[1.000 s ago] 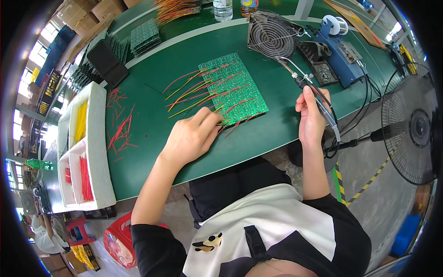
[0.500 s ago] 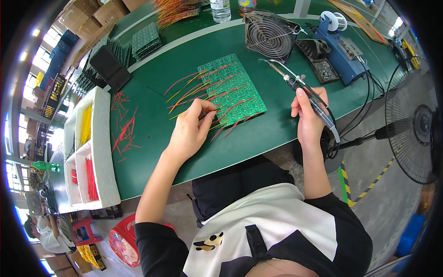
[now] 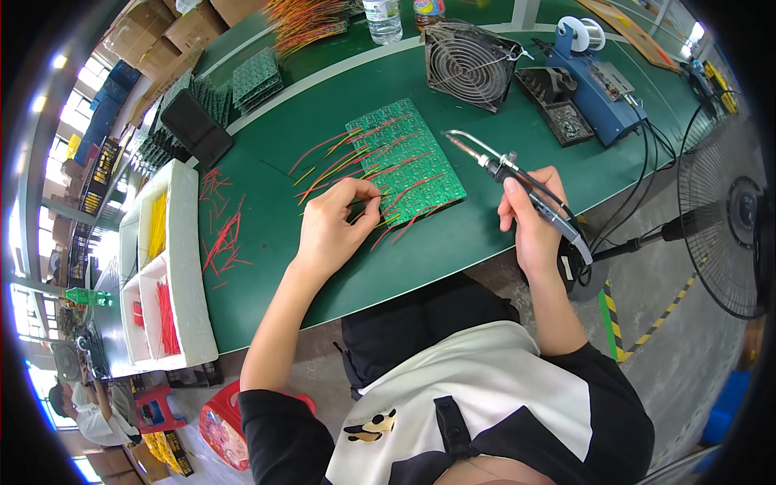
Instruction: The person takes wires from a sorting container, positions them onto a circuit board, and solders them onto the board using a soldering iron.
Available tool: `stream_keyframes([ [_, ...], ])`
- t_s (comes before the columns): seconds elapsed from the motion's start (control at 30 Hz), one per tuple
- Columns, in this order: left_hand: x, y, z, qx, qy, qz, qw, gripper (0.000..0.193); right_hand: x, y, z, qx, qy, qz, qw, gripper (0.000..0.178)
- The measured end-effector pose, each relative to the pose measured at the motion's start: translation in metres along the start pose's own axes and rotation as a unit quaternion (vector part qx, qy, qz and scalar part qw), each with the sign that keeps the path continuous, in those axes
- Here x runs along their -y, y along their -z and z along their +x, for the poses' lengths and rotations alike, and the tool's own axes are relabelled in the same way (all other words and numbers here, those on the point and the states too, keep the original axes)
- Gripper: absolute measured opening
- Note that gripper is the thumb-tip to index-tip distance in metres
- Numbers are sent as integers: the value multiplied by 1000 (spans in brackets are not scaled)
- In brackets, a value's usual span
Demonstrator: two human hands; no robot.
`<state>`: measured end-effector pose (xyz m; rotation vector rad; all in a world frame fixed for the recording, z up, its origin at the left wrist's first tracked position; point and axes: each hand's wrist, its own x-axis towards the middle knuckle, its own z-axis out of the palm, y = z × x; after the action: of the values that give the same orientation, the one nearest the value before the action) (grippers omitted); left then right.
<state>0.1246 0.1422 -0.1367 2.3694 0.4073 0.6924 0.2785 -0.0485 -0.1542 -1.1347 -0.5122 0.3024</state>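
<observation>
A green circuit board panel (image 3: 420, 174) lies on the bench with red and yellow wires (image 3: 327, 174) sticking out past its left side. At the panel's lower left edge, my left hand (image 3: 333, 222) is closed in a pinch on a thin dark wire, mostly hidden by the fingers. My right hand (image 3: 537, 226) grips a soldering iron (image 3: 505, 171) with a curved metal feed tube along it. The iron's tip points up and left, just off the panel's right side and apart from it.
A white foam box (image 3: 190, 267) holding red and yellow wires stands left, beside loose red wires (image 3: 222, 238). A phone (image 3: 196, 128) leans near stacked boards (image 3: 257, 79). Behind are a square fan (image 3: 470, 66), a blue solder station (image 3: 594, 97) and bottles (image 3: 382, 20). A standing fan (image 3: 727, 226) is right.
My right hand has brought the soldering iron left and slightly down, nearer the panel. My left hand keeps its pinch at the panel's edge. The view has shifted slightly.
</observation>
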Motion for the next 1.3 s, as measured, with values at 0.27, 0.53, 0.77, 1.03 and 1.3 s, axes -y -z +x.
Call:
stream_keyframes([
  [0.27,-2,-6,7,-31,-73,53,995,10,5,-2,-10,27,-15,-46,998,21],
  [0.53,3,-16,4,-66,-102,47,992,7,5,-6,-12,48,-20,-66,996,20],
  [0.77,5,-20,4,-78,-98,54,991,7,1,-4,-12,92,-14,-60,994,23],
  [1.03,5,-18,4,-62,-110,70,990,7,1,-8,-14,116,-17,-90,989,25],
  [1.3,4,-19,3,-70,-113,72,989,7,-1,-6,-14,131,-12,-94,987,24],
])
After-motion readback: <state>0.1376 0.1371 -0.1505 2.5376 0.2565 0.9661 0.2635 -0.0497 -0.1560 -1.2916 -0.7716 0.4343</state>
